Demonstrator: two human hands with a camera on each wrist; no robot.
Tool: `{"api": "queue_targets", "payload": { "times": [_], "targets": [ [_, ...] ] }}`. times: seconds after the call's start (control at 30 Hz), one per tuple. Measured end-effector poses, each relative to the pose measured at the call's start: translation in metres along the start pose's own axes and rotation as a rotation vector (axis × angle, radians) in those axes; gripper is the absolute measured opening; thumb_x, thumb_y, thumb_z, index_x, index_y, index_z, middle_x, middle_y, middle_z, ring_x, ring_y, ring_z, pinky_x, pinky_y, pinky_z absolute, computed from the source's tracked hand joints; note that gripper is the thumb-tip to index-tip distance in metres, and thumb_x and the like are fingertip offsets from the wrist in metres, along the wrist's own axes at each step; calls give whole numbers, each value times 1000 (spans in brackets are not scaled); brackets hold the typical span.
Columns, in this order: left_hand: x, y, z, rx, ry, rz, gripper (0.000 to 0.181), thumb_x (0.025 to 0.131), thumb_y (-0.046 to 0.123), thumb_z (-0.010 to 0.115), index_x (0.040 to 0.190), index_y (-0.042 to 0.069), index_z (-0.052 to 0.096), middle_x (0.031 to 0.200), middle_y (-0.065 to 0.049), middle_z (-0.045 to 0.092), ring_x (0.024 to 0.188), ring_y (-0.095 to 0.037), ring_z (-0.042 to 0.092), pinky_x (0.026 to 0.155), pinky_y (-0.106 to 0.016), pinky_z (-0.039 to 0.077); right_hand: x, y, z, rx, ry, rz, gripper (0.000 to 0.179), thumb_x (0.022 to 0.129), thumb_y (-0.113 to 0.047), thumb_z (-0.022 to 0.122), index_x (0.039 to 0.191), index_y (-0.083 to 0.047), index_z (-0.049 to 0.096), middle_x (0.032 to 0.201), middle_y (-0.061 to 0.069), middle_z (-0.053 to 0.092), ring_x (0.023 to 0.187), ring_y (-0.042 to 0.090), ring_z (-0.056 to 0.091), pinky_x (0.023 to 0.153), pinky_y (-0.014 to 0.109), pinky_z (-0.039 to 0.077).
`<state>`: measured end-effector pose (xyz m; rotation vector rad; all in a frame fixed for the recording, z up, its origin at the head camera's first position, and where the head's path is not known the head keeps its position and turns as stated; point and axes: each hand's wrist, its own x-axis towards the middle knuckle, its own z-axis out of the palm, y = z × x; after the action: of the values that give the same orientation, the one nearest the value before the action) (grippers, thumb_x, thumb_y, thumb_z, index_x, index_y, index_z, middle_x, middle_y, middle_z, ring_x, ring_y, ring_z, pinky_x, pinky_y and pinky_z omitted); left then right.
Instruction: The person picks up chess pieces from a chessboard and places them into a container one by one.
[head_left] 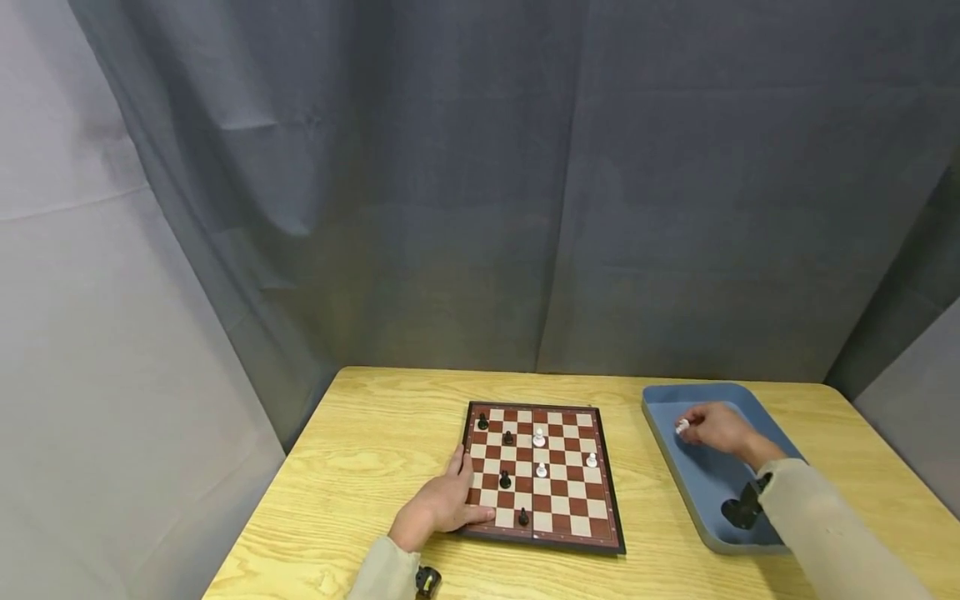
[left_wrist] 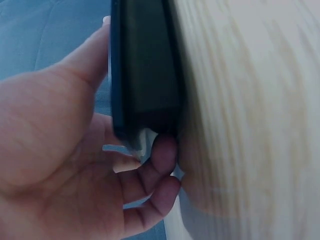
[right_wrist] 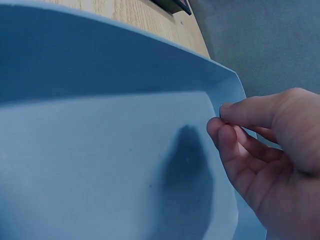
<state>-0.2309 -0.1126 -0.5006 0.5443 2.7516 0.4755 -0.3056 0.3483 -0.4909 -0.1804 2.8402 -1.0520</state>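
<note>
A chessboard (head_left: pixel 558 504) with brown and cream squares lies on the table. Its left front corner is in the grip of my left hand (head_left: pixel 442 500), thumb over the top and fingers along the side; in the left wrist view the fingers (left_wrist: pixel 162 155) curl against the board's dark side (left_wrist: pixel 150 65). Over the blue tray (head_left: pixel 720 521) my right hand (head_left: pixel 722 427) pinches a small white chess piece (head_left: pixel 682 426) between thumb and fingertips. The right wrist view shows the same right hand (right_wrist: pixel 270 145) above the tray floor, with the piece hidden by the fingers.
Several black pieces, such as a black pawn (head_left: pixel 505 480), stand on the board's left half. White pieces stand toward the right, among them a white pawn (head_left: pixel 592 460). Wooden table (head_left: pixel 360 450) lies between the board and the grey curtain (head_left: pixel 465 208) behind.
</note>
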Motion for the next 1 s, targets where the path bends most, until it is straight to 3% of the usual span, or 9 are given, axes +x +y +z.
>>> {"api": "queue_targets", "payload": {
  "times": [0.43,0.63,0.87,1.0],
  "targets": [
    [0,1,2,-15,3,-3,98,84,55,62,149,-5,18,155,-23,3,74,-23,61,52,-27,44,-4,3,1,-8,63,-15,24,85,-4,65,104,11,65,84,10,66,70,16,59,61,31,49],
    [0,1,1,-24,-6,-7,99,84,55,62,149,-4,17,156,-22,2,70,-22,60,51,-27,43,-9,-11,5,-35,62,-43,26,88,-11,64,106,7,65,90,10,66,74,20,59,61,34,49],
    [0,0,2,3,8,4,99,84,57,60,148,-6,19,155,-23,4,79,-26,63,54,-27,44,-18,-36,16,-41,64,-108,25,92,-12,61,109,6,64,95,11,64,81,23,61,65,38,50],
    [0,0,2,-20,1,2,98,84,56,61,149,-5,19,156,-22,3,72,-23,61,53,-28,44,-23,-52,25,-39,53,-162,23,92,-11,60,109,5,65,92,8,64,81,20,60,65,36,50]
  ]
}}
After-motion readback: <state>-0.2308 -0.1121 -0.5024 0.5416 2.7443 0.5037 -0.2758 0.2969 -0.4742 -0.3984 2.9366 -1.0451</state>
